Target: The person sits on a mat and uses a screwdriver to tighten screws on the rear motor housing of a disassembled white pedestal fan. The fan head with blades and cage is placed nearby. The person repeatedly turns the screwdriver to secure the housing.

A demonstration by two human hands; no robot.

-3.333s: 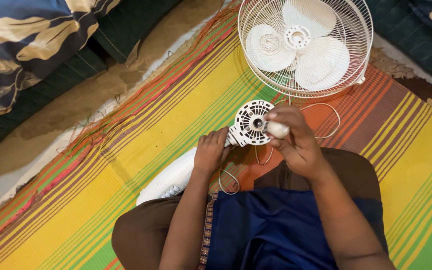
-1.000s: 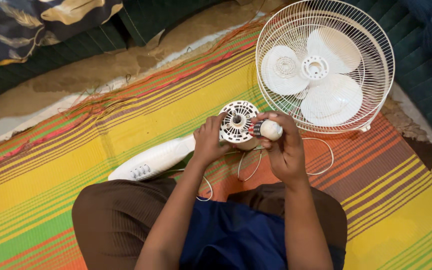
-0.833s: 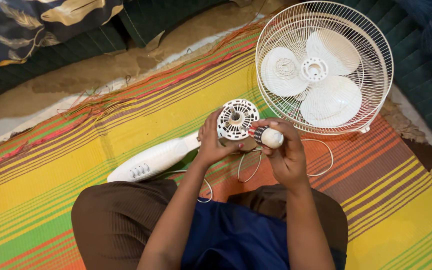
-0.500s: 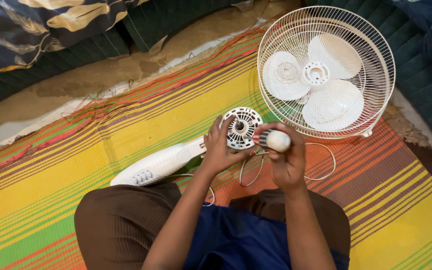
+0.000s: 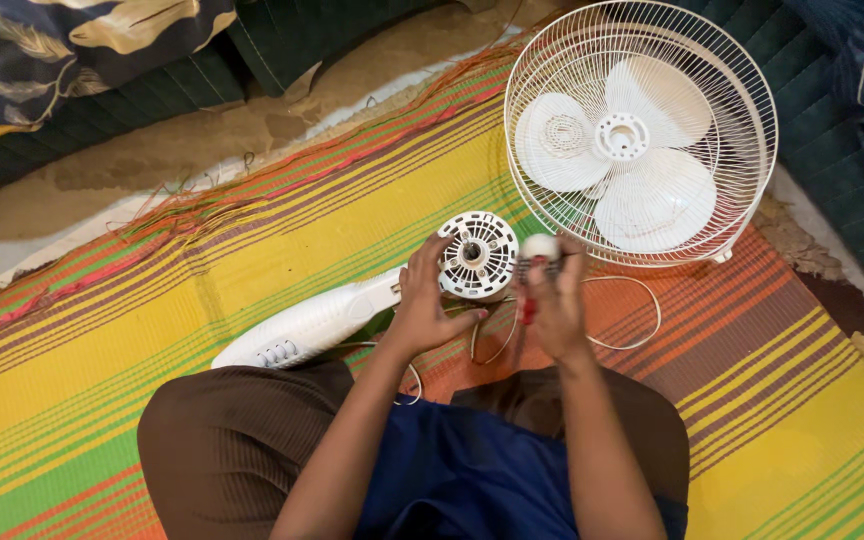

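Head view, left to right: white fan stand (image 5: 312,325) lying across striped woven mat (image 5: 152,300), control buttons toward the knees. Left hand (image 5: 424,305) curled around round white fan motor housing (image 5: 479,255), steadying it upright above the mat. Right hand (image 5: 552,300) just beside, fingers pinched narrow on small screwdriver with red shaft and whitish handle (image 5: 537,265). Thin white cord (image 5: 632,300) looping underneath. Farther right, fan guard with white blades (image 5: 642,130) flat on the mat.

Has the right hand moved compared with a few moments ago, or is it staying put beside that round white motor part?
Yes. The right hand has drawn slightly away from the round motor housing, toward the wire loop.
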